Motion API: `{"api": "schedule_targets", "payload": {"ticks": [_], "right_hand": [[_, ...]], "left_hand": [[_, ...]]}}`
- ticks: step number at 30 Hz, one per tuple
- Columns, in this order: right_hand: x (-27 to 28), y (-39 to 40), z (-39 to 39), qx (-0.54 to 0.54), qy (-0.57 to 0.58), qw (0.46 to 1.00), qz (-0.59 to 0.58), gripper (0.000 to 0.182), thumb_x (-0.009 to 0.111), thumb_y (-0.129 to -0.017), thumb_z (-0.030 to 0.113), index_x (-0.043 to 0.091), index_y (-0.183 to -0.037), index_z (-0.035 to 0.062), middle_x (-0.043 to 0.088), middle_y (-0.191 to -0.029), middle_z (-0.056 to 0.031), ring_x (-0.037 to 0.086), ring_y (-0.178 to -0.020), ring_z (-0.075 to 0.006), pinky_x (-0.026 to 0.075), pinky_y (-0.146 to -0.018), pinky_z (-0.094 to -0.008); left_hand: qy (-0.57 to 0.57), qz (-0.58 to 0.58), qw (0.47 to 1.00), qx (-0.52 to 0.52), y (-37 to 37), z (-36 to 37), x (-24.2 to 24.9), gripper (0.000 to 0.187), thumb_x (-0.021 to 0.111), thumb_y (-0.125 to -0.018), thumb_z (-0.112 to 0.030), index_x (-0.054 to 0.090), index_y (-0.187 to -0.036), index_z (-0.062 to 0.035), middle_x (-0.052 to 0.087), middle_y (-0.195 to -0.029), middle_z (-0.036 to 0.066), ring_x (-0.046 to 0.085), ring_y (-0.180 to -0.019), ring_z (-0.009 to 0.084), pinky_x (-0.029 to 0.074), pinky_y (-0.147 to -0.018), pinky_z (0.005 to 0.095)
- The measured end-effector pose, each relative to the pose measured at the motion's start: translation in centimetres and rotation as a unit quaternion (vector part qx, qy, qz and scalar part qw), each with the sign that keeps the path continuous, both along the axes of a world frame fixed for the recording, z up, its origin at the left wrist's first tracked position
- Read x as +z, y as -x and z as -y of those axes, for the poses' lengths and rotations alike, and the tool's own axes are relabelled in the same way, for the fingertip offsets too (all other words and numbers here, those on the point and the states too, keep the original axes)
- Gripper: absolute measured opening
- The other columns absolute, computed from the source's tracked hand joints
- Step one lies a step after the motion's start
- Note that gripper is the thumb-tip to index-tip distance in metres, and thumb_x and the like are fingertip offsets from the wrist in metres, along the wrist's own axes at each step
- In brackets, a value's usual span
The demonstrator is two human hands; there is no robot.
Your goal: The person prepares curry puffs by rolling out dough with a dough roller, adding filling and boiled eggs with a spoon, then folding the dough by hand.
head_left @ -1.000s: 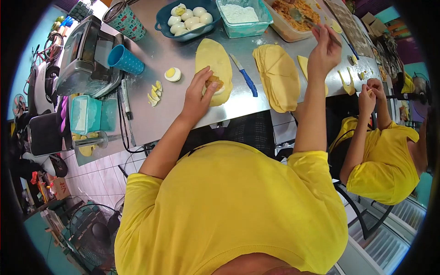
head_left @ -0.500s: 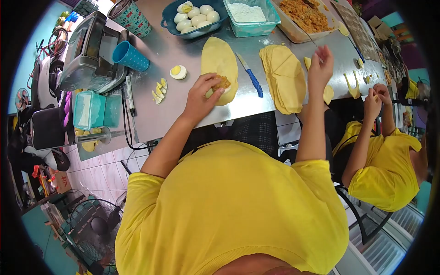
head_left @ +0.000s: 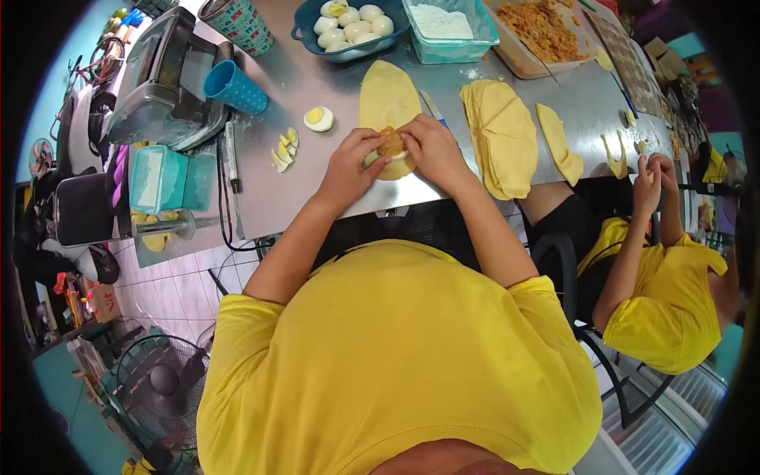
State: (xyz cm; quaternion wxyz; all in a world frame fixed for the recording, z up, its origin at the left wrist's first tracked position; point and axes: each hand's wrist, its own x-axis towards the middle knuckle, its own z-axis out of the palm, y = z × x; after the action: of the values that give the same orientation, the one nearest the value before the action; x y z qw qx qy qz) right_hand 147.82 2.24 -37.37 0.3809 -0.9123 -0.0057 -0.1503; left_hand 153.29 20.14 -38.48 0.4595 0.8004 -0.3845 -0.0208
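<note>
Head view looks down over a yellow shirt (head_left: 396,356) to two bare forearms that meet at the near edge of a steel tabletop (head_left: 570,95). Left hand (head_left: 348,168) and right hand (head_left: 434,150) face each other, their fingers curled inward and pinching from both sides a mound of orange-brown filling (head_left: 391,142) with a white egg piece beneath it; both hands are partly closed on it, not flat. That mound sits on the near end of a long yellow dough sheet (head_left: 386,93), which runs away from the person across the tabletop. Just to the right of the sheet a blue-handled knife (head_left: 431,107) shows past the right hand, and beyond that lies a stack of dough sheets (head_left: 499,134), then a narrower dough strip (head_left: 559,142). To the left of the hands lie egg wedges (head_left: 284,149) and a halved boiled egg (head_left: 319,119), yolk up. Farther left stand a teal box (head_left: 158,178), a pasta machine (head_left: 162,79) and a blue cup (head_left: 236,87) tipped on its side. At the far edge sit a dark blue dish of peeled eggs (head_left: 352,24), a teal tub of flour (head_left: 451,28) and a tub of orange filling (head_left: 546,32). At the right, another person in yellow (head_left: 665,293) holds both hands at the tabletop edge.
</note>
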Motion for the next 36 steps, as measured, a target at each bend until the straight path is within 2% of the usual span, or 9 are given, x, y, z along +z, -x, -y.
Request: {"api": "schedule_targets", "payload": {"ticks": [7, 10, 15, 18, 24, 26, 28, 31, 36], "right_hand": [[-0.3, 0.3, -0.1, -0.021, -0.066, 0.997, -0.017, 0.009, 0.059, -0.080, 0.007, 0.064, -0.082, 0.0005, 0.060, -0.084, -0.0165, 0.059, -0.083, -0.0348, 0.047, -0.073, -0.0411], [0.0, 0.1, 0.1, -0.029, -0.137, 0.990, -0.015, 0.008, 0.060, -0.078, 0.006, 0.062, -0.081, -0.0010, 0.061, -0.082, -0.0173, 0.059, -0.076, -0.0357, 0.047, -0.068, -0.0407], [0.3, 0.9, 3.2, -0.192, -0.285, 0.939, 0.003, 0.010, 0.063, -0.084, 0.010, 0.059, -0.085, 0.0008, 0.057, -0.072, -0.0037, 0.054, -0.063, -0.0085, 0.043, -0.054, -0.0244], [2.1, 1.6, 6.4, -0.264, -0.457, 0.837, 0.145, 0.025, 0.063, -0.084, 0.005, 0.052, -0.106, -0.0019, 0.055, -0.076, -0.0036, 0.053, -0.061, -0.0098, 0.044, -0.054, -0.0230], [5.1, 0.0, 12.4, -0.275, -0.457, 0.817, 0.219, 0.056, 0.060, -0.083, 0.000, 0.031, -0.131, -0.0052, 0.053, -0.080, -0.0045, 0.053, -0.064, -0.0095, 0.048, -0.057, -0.0235], [4.0, -1.7, 15.1, -0.285, -0.429, 0.830, 0.214, 0.045, 0.061, -0.085, 0.004, 0.044, -0.126, -0.0036, 0.055, -0.082, -0.0088, 0.055, -0.062, -0.0160, 0.049, -0.059, -0.0274], [3.0, -3.1, 18.2, -0.350, 0.086, 0.909, 0.209, 0.027, 0.063, -0.087, 0.014, 0.060, -0.109, -0.0015, 0.059, -0.078, -0.0095, 0.056, -0.063, -0.0140, 0.047, -0.061, -0.0276], [5.2, -3.9, 20.0, -0.362, 0.002, 0.909, 0.208, 0.020, 0.060, -0.088, 0.018, 0.066, -0.090, -0.0001, 0.062, -0.080, -0.0168, 0.060, -0.067, -0.0294, 0.048, -0.063, -0.0351], [6.3, -5.7, 20.4, -0.356, -0.035, 0.904, 0.234, 0.020, 0.061, -0.087, 0.020, 0.066, -0.091, 0.0003, 0.063, -0.070, -0.0144, 0.060, -0.060, -0.0262, 0.046, -0.059, -0.0344]], "left_hand": [[0.041, -0.102, 0.994, 0.015, -0.6, 0.8, 1.2, 0.028, 0.067, -0.079, -0.008, 0.062, -0.105, 0.0003, 0.060, -0.107, 0.013, 0.060, -0.090, 0.0207, 0.048, -0.074, 0.0265], [0.014, 0.011, 0.999, -0.029, -1.3, 1.0, 0.0, 0.030, 0.066, -0.080, -0.010, 0.061, -0.108, -0.0001, 0.061, -0.106, 0.013, 0.060, -0.087, 0.0187, 0.048, -0.073, 0.0262], [0.017, -0.093, 0.995, 0.008, -0.3, 0.9, 1.3, 0.042, 0.070, -0.076, -0.010, 0.057, -0.115, -0.0014, 0.059, -0.112, 0.013, 0.060, -0.096, 0.0226, 0.048, -0.080, 0.0283], [-0.021, 0.001, 1.000, 0.001, 0.4, 0.1, -0.4, 0.050, 0.074, -0.071, -0.007, 0.056, -0.118, -0.0032, 0.057, -0.116, 0.013, 0.057, -0.103, 0.0253, 0.047, -0.087, 0.0302], [-0.027, -0.043, 0.999, 0.007, -0.1, 0.8, -0.5, 0.052, 0.075, -0.070, -0.010, 0.056, -0.118, -0.0049, 0.055, -0.118, 0.014, 0.051, -0.110, 0.0309, 0.042, -0.095, 0.0365], [-0.029, -0.033, 0.999, 0.009, -0.2, 0.9, -0.2, 0.051, 0.074, -0.070, -0.009, 0.056, -0.118, -0.0047, 0.055, -0.118, 0.014, 0.052, -0.110, 0.0311, 0.042, -0.095, 0.0362], [-0.016, -0.040, 0.999, -0.012, -0.2, 0.8, 0.1, 0.048, 0.072, -0.072, -0.007, 0.056, -0.118, -0.0041, 0.055, -0.118, 0.014, 0.053, -0.109, 0.0309, 0.043, -0.093, 0.0357], [0.017, -0.027, 0.999, -0.019, -0.2, 0.7, 0.3, 0.041, 0.068, -0.077, -0.006, 0.057, -0.117, -0.0025, 0.056, -0.116, 0.014, 0.056, -0.102, 0.0264, 0.046, -0.086, 0.0314], [0.036, -0.064, 0.997, -0.009, -0.4, 0.6, -0.4, 0.033, 0.067, -0.080, -0.008, 0.060, -0.111, -0.0007, 0.058, -0.114, 0.014, 0.059, -0.098, 0.0258, 0.048, -0.082, 0.0311]]}}
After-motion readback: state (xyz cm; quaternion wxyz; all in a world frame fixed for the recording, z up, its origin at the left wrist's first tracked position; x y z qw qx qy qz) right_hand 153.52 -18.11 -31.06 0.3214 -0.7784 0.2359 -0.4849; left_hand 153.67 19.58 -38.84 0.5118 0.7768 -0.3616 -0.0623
